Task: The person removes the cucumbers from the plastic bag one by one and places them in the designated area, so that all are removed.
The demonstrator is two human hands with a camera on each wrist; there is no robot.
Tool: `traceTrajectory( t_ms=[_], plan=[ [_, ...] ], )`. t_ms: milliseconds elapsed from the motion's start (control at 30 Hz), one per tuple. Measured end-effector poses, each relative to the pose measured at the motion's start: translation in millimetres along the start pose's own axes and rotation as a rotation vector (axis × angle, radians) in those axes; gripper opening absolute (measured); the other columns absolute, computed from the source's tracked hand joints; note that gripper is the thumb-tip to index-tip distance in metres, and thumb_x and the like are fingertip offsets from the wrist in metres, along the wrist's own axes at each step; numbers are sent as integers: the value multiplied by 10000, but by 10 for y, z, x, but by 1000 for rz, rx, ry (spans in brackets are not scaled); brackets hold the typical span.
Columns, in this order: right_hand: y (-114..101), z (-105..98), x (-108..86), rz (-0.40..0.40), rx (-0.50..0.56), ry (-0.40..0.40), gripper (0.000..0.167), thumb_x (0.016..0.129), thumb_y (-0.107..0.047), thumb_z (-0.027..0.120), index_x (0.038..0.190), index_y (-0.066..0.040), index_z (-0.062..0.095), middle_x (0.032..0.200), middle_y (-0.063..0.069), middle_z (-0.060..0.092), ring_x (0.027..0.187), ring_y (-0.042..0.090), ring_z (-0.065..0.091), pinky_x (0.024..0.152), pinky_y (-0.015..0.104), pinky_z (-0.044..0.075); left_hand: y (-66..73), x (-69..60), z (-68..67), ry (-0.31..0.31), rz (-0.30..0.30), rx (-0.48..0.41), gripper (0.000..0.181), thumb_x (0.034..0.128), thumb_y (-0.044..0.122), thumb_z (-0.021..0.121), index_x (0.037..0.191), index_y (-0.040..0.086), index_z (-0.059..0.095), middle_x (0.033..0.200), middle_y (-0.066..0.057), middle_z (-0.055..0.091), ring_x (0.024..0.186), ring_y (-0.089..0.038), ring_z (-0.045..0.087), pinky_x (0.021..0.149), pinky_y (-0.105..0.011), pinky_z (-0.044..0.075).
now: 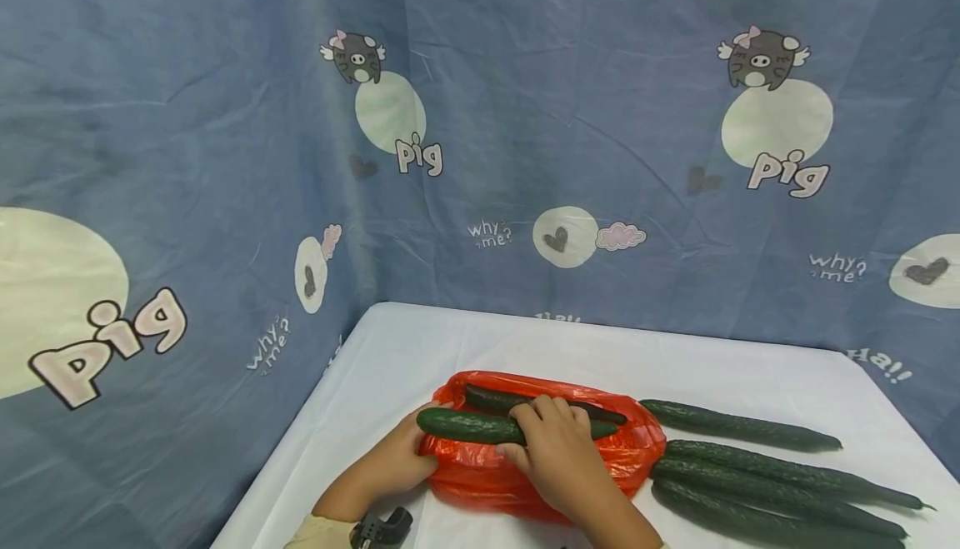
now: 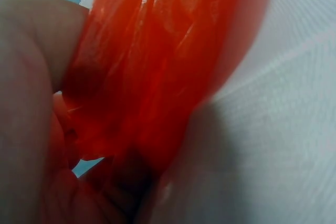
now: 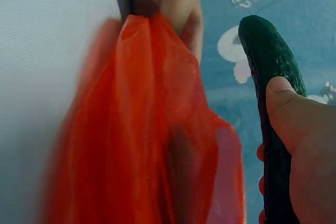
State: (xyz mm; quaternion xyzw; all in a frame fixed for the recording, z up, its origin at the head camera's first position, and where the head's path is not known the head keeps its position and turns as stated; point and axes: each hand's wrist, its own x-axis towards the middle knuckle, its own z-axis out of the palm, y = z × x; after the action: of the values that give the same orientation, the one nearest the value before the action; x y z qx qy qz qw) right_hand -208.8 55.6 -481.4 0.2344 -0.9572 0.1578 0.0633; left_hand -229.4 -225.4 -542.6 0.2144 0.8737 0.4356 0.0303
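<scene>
A red plastic bag lies on the white table, its mouth spread open upward. My right hand grips a green cucumber around its middle, just over the bag's opening. In the right wrist view the thumb lies along this cucumber, with the fingertips on its far side. A darker cucumber lies inside the bag behind the held one. At the bag's left end, my left hand holds the rim, thumb and fingers on either side of the red plastic in the left wrist view.
Right of the bag, one cucumber lies apart toward the back, and three cucumbers lie together nearer the front. The white table meets a blue printed cloth at its back and left. A dark wristband circles the left wrist.
</scene>
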Motion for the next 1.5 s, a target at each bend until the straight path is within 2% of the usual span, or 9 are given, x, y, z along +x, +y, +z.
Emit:
traceTrajectory(
  t_ms=[233,367,567,733,1033,1267,1500],
  plan=[
    [27,-112,-47,6,-2,16,555,920,-604,684,1302,-202,683,1159,-23,624,1089,203,546,948,550,440,-49,-32,31,10,-15,93,883,727,-31,629,1553,248,491,1587,-34,490,1480,-289,439,1196,-619,341],
    [77,-167,-69,20,5,44,506,917,-565,716,1269,-203,682,1137,-29,620,1105,219,569,987,575,431,-45,-26,49,3,-37,88,910,738,-5,627,1596,241,446,1635,-10,435,1525,-286,385,1212,-606,318],
    [160,-209,-111,47,-11,67,491,915,-547,730,1267,-210,673,1123,-38,604,1088,213,563,976,567,433,-13,-56,55,-9,-143,105,848,769,66,625,1595,95,435,1663,-134,372,1542,-402,326,1194,-688,293],
    [226,-248,-167,83,13,51,507,917,-535,732,1301,-210,679,1131,-47,603,1064,190,553,962,568,430,-4,-92,56,-21,-206,92,842,788,94,631,1604,108,424,1680,-191,322,1548,-444,290,1181,-725,273],
    [326,-289,-254,132,29,54,519,913,-538,733,1321,-221,683,1224,-42,620,1235,253,553,1011,596,412,-9,-88,40,3,-219,102,843,791,108,636,1606,140,426,1679,-181,329,1545,-435,304,1177,-722,286],
    [430,-319,-402,178,53,72,498,903,-511,759,1299,-215,693,1182,-66,610,1153,215,546,1008,594,401,-7,-66,39,-14,-217,108,840,808,119,628,1618,148,408,1687,-164,317,1552,-416,296,1186,-711,283],
    [581,-381,-524,183,48,94,501,911,-474,765,1301,-166,696,1139,-46,607,1124,229,550,970,574,405,5,-39,30,-8,-212,116,839,814,128,630,1622,169,405,1694,-148,309,1558,-402,289,1192,-705,277]
  ],
)
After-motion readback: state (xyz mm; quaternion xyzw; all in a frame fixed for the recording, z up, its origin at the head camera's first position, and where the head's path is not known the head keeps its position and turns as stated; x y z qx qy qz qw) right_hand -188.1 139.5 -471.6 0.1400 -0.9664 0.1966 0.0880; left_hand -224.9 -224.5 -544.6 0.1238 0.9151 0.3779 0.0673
